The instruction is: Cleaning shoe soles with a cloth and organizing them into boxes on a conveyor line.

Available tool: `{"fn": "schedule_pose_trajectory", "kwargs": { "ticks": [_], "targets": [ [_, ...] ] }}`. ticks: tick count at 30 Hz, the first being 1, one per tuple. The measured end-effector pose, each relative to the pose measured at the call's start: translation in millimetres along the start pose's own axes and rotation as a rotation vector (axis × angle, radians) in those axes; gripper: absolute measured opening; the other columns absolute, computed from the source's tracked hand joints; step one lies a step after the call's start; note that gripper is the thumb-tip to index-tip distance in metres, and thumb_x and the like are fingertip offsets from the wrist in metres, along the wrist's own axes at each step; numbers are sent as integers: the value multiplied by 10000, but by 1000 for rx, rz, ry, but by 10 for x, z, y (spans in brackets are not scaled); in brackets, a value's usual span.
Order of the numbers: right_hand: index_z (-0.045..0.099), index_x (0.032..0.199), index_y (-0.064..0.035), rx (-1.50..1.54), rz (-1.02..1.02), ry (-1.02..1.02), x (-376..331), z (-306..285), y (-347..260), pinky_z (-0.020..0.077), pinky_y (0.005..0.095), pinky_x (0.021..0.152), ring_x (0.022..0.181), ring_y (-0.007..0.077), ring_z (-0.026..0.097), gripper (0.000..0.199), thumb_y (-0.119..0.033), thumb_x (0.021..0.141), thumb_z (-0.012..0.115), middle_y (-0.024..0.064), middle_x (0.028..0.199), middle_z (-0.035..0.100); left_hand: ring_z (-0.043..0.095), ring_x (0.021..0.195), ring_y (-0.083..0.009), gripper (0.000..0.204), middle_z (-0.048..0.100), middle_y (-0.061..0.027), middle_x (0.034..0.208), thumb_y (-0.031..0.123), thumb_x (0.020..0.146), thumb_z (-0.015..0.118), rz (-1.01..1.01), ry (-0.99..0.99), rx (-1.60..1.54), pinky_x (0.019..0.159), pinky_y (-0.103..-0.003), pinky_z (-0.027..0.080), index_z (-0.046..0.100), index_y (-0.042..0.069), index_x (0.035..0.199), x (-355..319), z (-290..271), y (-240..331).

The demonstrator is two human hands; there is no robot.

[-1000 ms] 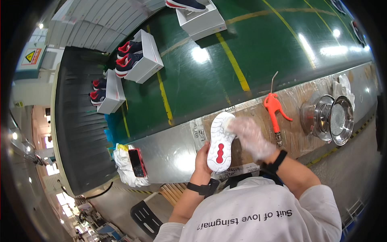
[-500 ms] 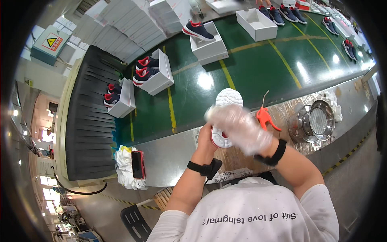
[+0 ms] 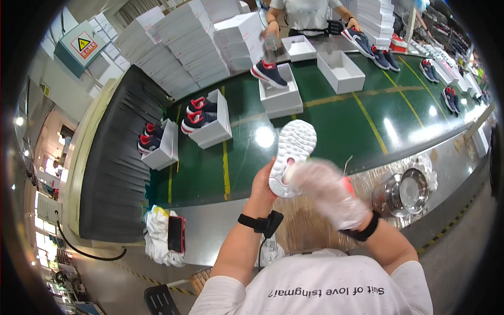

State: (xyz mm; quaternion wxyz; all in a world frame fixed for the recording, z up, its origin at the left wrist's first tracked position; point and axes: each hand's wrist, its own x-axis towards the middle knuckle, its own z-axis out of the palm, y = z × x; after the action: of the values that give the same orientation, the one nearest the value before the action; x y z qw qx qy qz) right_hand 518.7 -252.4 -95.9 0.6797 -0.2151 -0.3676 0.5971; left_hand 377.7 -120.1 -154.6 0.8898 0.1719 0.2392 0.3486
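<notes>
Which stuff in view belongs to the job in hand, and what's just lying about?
Job in hand, judging by contact:
white-soled shoe, held in the left grip
gloved right grip, blurred, at or just over the shoe

Likely just lying about:
phone
white cloth bundle
steel dishes
orange tool, mostly hidden

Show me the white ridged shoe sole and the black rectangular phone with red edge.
White sole (image 3: 292, 147), head view: ridged surface near middle.
Black phone (image 3: 176, 234), head view: middle of dark face.
</notes>
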Motion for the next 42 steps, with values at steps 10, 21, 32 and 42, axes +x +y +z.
{"fn": "schedule_pose_trajectory", "kwargs": {
  "ticks": [10,21,32,42],
  "targets": [
    [638,1029,-52,-1428,-219,-1,-53,-708,41,468,402,857,978,323,599,273,15,767,600,145,1040,642,632,911,-216,390,651,-151,1033,174,884,596,936,154,1381,795,-328,488,522,-4,1223,1385,221,1629],
    [644,1079,-64,-1439,143,243,16,-1289,275,441,389,940,1069,304,555,253,-81,848,542,135,1131,613,481,1126,-219,331,627,-48,994,238,857,545,1195,-473,2842,1066,-453,199,563,182,1183,3170,37,1882],
    [665,1031,-49,-1154,170,417,162,-1609,355,447,362,945,1050,282,575,224,-36,847,538,112,1100,625,484,1150,-262,228,627,-82,1058,178,811,597,803,190,2842,957,-424,353,643,70,1007,4133,528,2125],
    [656,1054,-77,-1369,208,348,109,-1413,176,427,368,948,1065,281,564,234,-92,876,505,99,1100,638,552,1057,-223,245,652,-84,962,125,850,488,821,535,3119,1086,-436,171,604,69,1058,3836,778,2061]
  ]
}}
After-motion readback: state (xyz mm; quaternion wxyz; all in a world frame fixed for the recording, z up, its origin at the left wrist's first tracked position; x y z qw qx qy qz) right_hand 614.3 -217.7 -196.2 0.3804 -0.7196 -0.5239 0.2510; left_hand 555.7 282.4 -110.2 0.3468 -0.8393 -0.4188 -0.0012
